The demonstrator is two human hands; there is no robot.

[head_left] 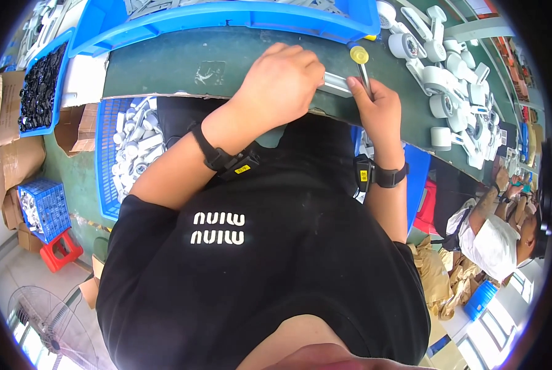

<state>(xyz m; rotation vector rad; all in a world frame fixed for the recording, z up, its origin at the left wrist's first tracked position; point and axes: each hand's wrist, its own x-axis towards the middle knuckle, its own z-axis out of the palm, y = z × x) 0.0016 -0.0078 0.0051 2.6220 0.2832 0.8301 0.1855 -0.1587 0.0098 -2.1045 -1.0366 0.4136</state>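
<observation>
White pieces [137,145] fill a crate [107,154] at left; top centre, the left hand [282,83], fingers curled, seems to hold a pale bar [337,84], apparently unfinished; the right hand [380,110] grips a mallet [359,56], thumb touching the bar; white parts [437,79] pile upper right.

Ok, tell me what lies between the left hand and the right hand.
A pale grey, elongated part bridges the gap from the left hand to the right hand; the head view shows it.

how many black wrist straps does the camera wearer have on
2: one flat black strap on the wrist of the left hand, another strap on that of the right hand.
</observation>
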